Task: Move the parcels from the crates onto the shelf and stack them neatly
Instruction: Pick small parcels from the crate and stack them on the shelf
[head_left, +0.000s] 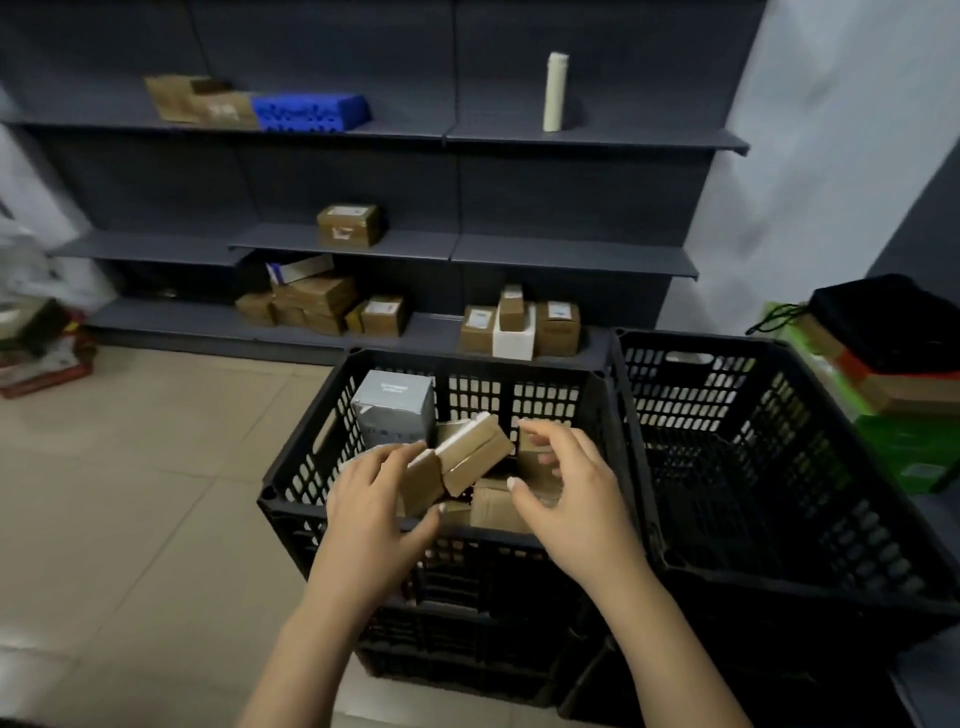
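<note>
Inspected a black plastic crate, walls moulded in a slotted lattice, with a second crate of the same make touching its right wall, both standing on a beige tiled floor. Found in the first a jumble of brown cardboard parcels, rectangular, matt, sharp-edged. Noted a smooth grey box, near cubic, upright in its far left corner.

Observed the left hand over the near left edge, pinching a small parcel between fingers above and thumb below. Recorded a tilted parcel, white strip along its upper edge, just beside the held one.

Observed the right hand spread above the jumble toward the right wall, fingers loosely curved, gripping nothing; cannot tell whether the thumb touches cardboard.

Logged behind a dark grey metal shelf: boxed parcels clustered on the bottom board, a lone carton near the middle board's front edge, and on the top board a cardboard piece, a blue perforated block and a pale upright cylinder.
</note>
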